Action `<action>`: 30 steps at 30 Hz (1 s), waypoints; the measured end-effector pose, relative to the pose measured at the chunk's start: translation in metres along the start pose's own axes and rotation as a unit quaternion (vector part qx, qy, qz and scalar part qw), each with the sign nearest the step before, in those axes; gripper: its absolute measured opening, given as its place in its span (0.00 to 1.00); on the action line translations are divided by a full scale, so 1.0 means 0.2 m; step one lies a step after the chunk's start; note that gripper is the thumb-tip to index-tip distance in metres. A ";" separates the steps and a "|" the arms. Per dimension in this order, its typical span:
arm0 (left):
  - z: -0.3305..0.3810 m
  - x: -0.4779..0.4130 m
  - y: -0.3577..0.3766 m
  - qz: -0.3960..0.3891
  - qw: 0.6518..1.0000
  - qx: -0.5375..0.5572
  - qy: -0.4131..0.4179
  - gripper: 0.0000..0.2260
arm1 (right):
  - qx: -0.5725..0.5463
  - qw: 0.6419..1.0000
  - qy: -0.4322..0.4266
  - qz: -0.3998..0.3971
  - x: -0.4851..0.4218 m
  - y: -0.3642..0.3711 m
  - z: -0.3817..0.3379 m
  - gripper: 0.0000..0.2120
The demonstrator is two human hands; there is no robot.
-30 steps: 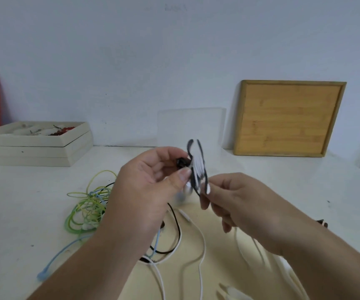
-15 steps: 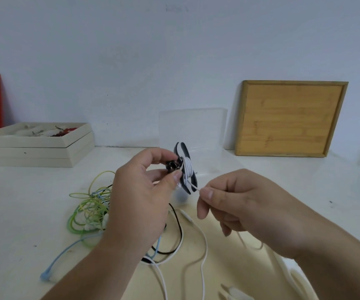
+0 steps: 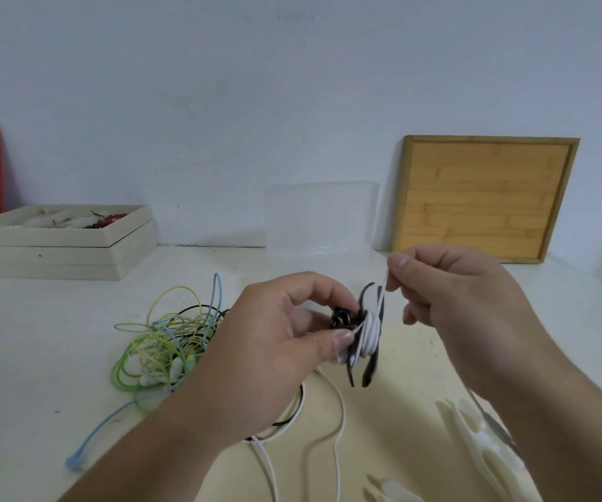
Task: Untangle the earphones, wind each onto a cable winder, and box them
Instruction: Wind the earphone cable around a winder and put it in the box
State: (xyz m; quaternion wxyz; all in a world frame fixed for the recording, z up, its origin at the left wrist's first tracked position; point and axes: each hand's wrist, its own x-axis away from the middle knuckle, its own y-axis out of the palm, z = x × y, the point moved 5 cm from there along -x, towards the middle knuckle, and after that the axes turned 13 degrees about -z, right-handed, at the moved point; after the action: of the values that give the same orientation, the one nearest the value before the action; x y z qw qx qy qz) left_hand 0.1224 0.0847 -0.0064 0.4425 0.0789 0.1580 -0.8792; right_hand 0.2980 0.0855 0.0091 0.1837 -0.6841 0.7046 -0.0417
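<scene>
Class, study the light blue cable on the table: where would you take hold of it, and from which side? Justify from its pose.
Pinch the light blue cable on its straight run behind the bulbous tip, from above at the near left. That stretch lies flat and alone on the table, clear of the green and yellow tangle.

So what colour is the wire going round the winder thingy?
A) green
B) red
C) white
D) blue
C: the white cord is wrapped round the striped winder, and the right hand pinches its free end.
</scene>
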 end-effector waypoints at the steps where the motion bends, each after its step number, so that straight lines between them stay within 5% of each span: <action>1: -0.01 0.00 0.00 -0.010 1.000 0.017 0.006 0.09 | 0.010 1.000 0.007 0.001 0.00 0.00 0.01 0.15; 10: -0.01 -0.01 -0.02 0.019 0.993 0.104 0.055 0.07 | 0.061 0.984 0.079 -0.149 -0.02 0.12 0.08 0.16; 19: -0.04 0.02 -0.16 0.241 0.969 0.046 0.037 0.11 | 0.077 0.941 0.070 -0.321 0.07 0.25 0.04 0.19; 30: -0.01 0.04 -0.12 0.226 0.971 -0.073 -0.004 0.09 | 0.078 0.933 0.042 -0.350 0.08 0.23 -0.01 0.17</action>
State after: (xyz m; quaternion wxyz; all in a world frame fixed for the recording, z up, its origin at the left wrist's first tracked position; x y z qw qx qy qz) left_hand 0.0980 0.0931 -0.0055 0.6348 0.0763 0.1980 -0.7429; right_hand 0.2551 0.0720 -0.0073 0.1805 -0.8686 0.4221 -0.1865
